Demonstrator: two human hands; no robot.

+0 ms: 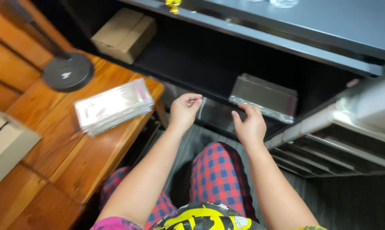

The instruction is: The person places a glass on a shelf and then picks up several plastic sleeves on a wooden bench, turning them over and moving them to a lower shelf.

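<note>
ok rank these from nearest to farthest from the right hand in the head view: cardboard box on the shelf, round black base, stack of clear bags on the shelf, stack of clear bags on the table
From the right hand:
1. Shelf bags, at its fingertips.
2. Table bags, to the left, past the left hand.
3. Cardboard box, upper left on the shelf.
4. Black base, far left on the table.

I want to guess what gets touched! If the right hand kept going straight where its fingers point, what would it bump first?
Probably the shiny stack of clear plastic bags on the dark lower shelf. The right hand points its fingertips up at the stack's near edge, seemingly almost touching, though depth is hard to judge.
</note>
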